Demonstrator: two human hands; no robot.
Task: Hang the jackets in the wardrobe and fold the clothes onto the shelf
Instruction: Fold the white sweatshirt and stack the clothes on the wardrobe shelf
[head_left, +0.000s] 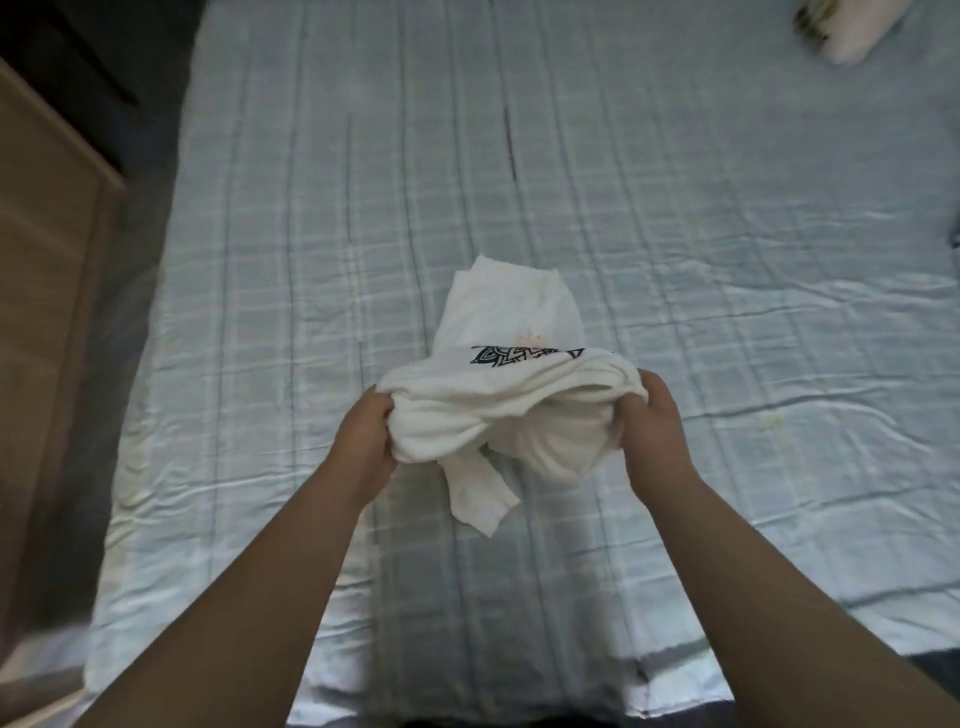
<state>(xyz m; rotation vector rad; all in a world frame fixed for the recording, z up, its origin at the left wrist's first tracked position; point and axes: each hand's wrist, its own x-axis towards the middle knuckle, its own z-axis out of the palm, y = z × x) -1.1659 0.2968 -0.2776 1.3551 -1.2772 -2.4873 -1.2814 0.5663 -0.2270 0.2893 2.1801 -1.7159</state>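
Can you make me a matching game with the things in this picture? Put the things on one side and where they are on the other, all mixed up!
Things:
1. white shirt
2. left hand
3. right hand
4. white bundle

Places:
A. far top-right corner of the bed
B. grips the shirt's right side
C. held up between both hands
D. grips the shirt's left side

Pairs: 1-C, 2-D, 3-B, 4-A

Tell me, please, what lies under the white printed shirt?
The blue checked bedsheet lies under the white printed shirt, which both hands hold. Anything directly beneath it is covered.
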